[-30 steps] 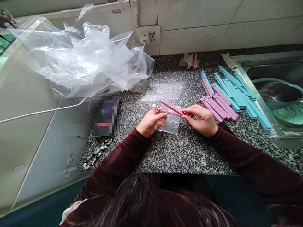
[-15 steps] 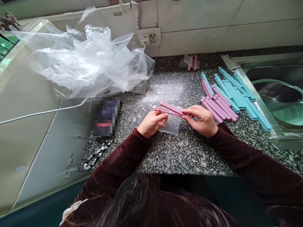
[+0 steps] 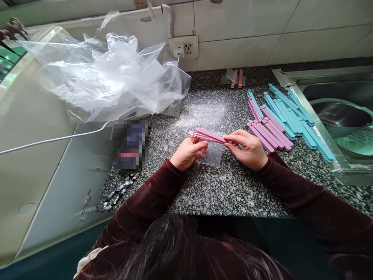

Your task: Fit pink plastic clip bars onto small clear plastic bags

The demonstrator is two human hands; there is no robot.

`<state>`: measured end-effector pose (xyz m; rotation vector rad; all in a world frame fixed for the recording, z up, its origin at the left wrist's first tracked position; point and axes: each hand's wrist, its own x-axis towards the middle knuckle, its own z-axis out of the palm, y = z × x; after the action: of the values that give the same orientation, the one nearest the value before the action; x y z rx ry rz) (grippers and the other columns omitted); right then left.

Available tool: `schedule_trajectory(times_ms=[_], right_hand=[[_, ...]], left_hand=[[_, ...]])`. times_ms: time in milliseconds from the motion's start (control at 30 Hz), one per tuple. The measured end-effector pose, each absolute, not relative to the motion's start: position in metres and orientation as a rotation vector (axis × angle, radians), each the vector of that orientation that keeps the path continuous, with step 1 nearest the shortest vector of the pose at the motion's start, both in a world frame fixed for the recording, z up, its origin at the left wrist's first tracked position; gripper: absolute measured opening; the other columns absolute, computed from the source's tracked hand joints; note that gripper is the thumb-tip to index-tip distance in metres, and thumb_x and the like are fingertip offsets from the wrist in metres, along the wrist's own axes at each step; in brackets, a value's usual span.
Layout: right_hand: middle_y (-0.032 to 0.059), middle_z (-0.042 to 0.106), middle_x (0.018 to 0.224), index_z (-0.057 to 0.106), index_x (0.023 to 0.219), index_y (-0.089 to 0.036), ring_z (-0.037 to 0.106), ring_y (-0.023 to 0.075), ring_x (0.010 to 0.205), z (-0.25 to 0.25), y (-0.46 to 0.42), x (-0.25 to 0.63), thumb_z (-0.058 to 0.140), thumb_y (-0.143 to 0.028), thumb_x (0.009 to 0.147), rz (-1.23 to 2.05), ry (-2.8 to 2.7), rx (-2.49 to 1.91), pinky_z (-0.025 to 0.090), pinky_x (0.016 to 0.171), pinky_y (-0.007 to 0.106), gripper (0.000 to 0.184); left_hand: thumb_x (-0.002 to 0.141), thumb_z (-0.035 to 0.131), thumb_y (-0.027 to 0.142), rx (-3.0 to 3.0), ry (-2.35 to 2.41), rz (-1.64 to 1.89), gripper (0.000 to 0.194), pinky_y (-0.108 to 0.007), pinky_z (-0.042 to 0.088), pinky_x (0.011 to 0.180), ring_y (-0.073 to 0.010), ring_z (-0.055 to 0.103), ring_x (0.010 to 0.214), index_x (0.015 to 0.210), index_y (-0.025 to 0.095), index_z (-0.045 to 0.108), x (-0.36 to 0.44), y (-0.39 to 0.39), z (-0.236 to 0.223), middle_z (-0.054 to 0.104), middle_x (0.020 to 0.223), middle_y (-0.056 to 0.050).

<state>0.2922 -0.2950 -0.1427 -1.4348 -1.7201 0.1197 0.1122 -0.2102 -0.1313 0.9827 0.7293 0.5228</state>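
Observation:
A pink bag sealing clip point(image 3: 210, 135), its two long arms slightly apart at the left end, is held over the top of a small clear plastic bag point(image 3: 213, 156). My left hand point(image 3: 189, 153) is closed on the clip's left part, thumb on top, and the bag hangs beside its fingers. The thumb and fingers of my right hand point(image 3: 248, 150) pinch the clip's right end. To the right of that hand lie several pink clips point(image 3: 264, 134) in a row, and several turquoise clips point(image 3: 291, 116) lie beyond them.
A heap of clear plastic bags point(image 3: 122, 77) covers the back left. In front of it are a blurred phone-like object point(image 3: 131, 144) with a white cable point(image 3: 72, 135) nearby and a beaded strap point(image 3: 121, 190). Two pink clips point(image 3: 240, 78) lie by the wall. A sink point(image 3: 316, 155) borders the right.
The gap between the clip's two arms has narrowed slightly. Both hands stay in nearly the same place.

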Motion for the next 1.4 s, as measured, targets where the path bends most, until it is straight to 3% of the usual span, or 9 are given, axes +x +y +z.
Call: schedule_trajectory(times_ms=[300,533,767,1067,1233,1400], right_hand=[[0.0059,0.063,0.078,0.068,0.090,-0.019,0.060,0.0147,0.070,-0.1435,-0.2934,0.2919,0.058,-0.019,0.081,-0.009,-1.768,-1.378,0.053,0.061,0.030,0.014],[0.0055,0.063,0.078,0.068,0.091,-0.020,0.060,0.0159,0.072,-0.1443,-0.2936,0.2917,0.057,-0.019,0.081,-0.019,-1.792,-1.416,0.054,0.063,0.031,0.015],[0.0054,0.063,0.077,0.068,0.091,-0.021,0.060,0.0160,0.071,-0.1454,-0.2934,0.2926,0.057,-0.019,0.081,-0.074,-1.822,-1.409,0.054,0.062,0.032,0.015],[0.0059,0.062,0.078,0.066,0.091,-0.020,0.059,0.0164,0.072,-0.1443,-0.2942,0.2925,0.057,-0.019,0.081,-0.063,-1.822,-1.398,0.053,0.064,0.033,0.014],[0.0065,0.062,0.086,0.061,0.105,-0.019,0.056,0.0150,0.070,-0.1403,-0.2949,0.2946,0.064,-0.031,0.077,0.136,-1.672,-1.469,0.052,0.060,0.031,0.030],[0.0060,0.064,0.090,0.059,0.107,-0.017,0.057,0.0127,0.067,-0.1384,-0.2931,0.2965,0.066,-0.040,0.073,0.583,-1.494,-1.503,0.051,0.055,0.027,0.041]], left_hand=[[0.063,0.069,0.029,1.087,0.679,0.514,0.025,-0.020,0.031,0.046,-0.0047,0.041,0.044,0.078,0.012,0.057,0.1109,-0.2109,-0.1287,0.046,0.051,0.007],[0.066,0.069,0.044,1.210,0.694,0.564,0.035,-0.021,0.030,0.046,-0.0046,0.040,0.047,0.075,0.013,0.057,0.1102,-0.2108,-0.1304,0.046,0.056,0.005],[0.065,0.067,0.055,1.296,0.837,0.763,0.043,-0.022,0.028,0.046,-0.0056,0.037,0.046,0.061,0.015,0.052,0.1098,-0.2106,-0.1294,0.044,0.052,0.004],[0.066,0.067,0.048,1.252,0.804,0.828,0.037,-0.021,0.028,0.046,-0.0051,0.036,0.045,0.057,0.016,0.051,0.1104,-0.2092,-0.1287,0.044,0.048,0.005],[0.064,0.069,0.047,1.234,0.796,0.820,0.036,-0.021,0.029,0.046,-0.0054,0.037,0.046,0.061,0.016,0.053,0.1105,-0.2087,-0.1278,0.045,0.050,0.005],[0.065,0.069,0.048,1.332,0.721,0.750,0.034,-0.022,0.033,0.050,-0.0067,0.041,0.050,0.067,0.015,0.058,0.1093,-0.2092,-0.1279,0.048,0.055,0.004]])
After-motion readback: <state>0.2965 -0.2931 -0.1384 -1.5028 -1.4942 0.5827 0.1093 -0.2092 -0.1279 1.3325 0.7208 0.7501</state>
